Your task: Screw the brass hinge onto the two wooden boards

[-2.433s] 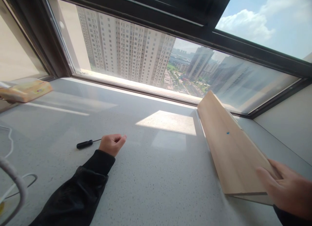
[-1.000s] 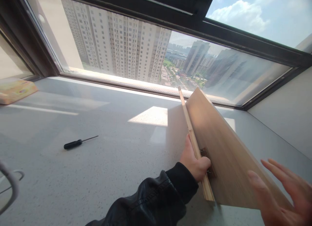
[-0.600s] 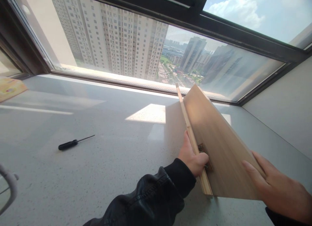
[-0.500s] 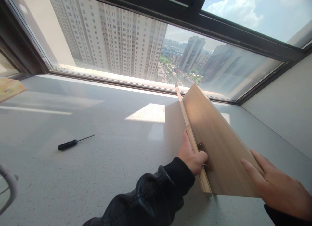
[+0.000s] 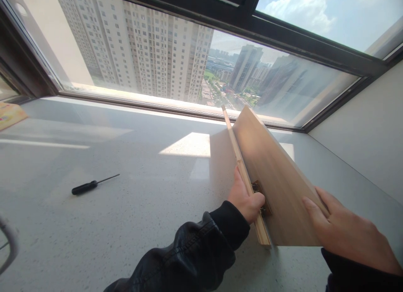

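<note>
Two light wooden boards stand in a V above the sill, joined by a brown metal hinge [image 5: 267, 206]. My left hand [image 5: 242, 202] is closed around the left board [image 5: 233, 141], which shows mostly its narrow edge. The left thumb lies over that edge beside the hinge and covers part of it. The broad face of the right board [image 5: 280, 174] is turned toward me. My right hand [image 5: 349, 227] grips its outer edge, thumb on the inner face and the other fingers behind it, partly hidden.
A small black-handled screwdriver [image 5: 85, 187] lies on the speckled white sill [image 5: 126, 225] at the left. A curved grey rim [image 5: 11, 246] enters at the lower left. A colourful yellowish item [image 5: 11, 115] lies at the far left. The dark window frame [image 5: 157, 109] runs behind the boards.
The right hand and the right board's outer edge have swung a little to the left, slightly narrowing the V. The whole view has shifted slightly; the left hand keeps its grip.
</note>
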A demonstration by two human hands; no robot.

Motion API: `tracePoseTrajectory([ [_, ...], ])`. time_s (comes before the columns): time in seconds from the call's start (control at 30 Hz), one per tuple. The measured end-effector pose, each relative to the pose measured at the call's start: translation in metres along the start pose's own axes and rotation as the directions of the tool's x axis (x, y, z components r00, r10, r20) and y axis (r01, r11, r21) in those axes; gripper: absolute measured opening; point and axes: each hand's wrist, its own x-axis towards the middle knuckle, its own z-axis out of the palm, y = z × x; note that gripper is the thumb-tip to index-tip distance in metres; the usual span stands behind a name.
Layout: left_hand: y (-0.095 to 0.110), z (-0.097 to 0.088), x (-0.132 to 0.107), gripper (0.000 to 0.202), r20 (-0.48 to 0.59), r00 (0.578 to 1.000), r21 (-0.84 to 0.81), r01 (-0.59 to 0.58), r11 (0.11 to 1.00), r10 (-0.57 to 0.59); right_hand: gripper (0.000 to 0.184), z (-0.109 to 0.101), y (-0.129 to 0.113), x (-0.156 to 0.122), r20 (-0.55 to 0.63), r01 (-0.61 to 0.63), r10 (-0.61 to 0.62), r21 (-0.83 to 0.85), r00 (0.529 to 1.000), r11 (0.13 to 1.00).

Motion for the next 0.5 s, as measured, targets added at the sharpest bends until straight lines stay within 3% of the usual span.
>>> tracePoseTrajectory([
  [0.23,0.0,-0.002,-0.001,0.099,-0.001,0.999,0.034,0.049,0.998,-0.049,0.064,-0.013,-0.017,-0.006,0.128,-0.053,0.058,-0.04,0.99,0.998],
  [0.33,0.001,-0.004,-0.001,0.099,-0.008,0.997,0.052,0.078,0.996,-0.078,0.067,-0.01,-0.009,-0.003,0.148,-0.067,0.067,-0.005,0.987,0.998],
  [0.5,0.002,-0.003,0.001,0.099,0.018,0.999,0.05,0.034,0.998,-0.035,0.069,0.0,0.009,0.005,0.154,-0.111,0.1,0.062,0.983,0.992],
])
